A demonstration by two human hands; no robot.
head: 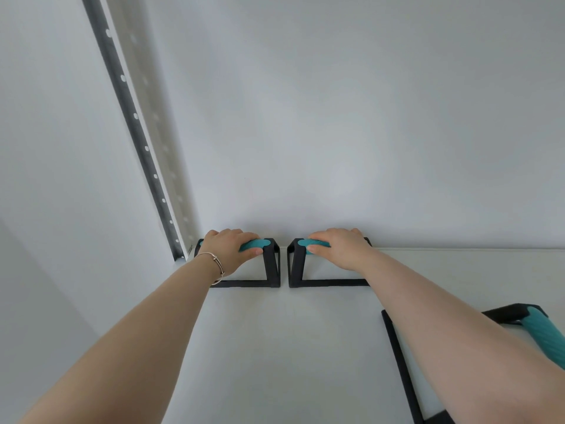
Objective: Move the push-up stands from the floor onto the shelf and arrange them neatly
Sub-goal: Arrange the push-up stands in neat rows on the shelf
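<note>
Two push-up stands with black frames and teal grips stand side by side at the back of the white shelf [275, 347], against the wall. My left hand [227, 247] is closed over the grip of the left stand [273, 264]. My right hand [339, 247] is closed over the grip of the right stand [295, 264]. A narrow gap separates the two frames. A third stand [538, 330] sits nearer to me at the right, partly hidden under my right forearm.
A black perforated shelf upright [134, 142] runs up the left side beside the left stand. The white wall [336, 117] closes off the back. The shelf surface extends to the right past the right stand.
</note>
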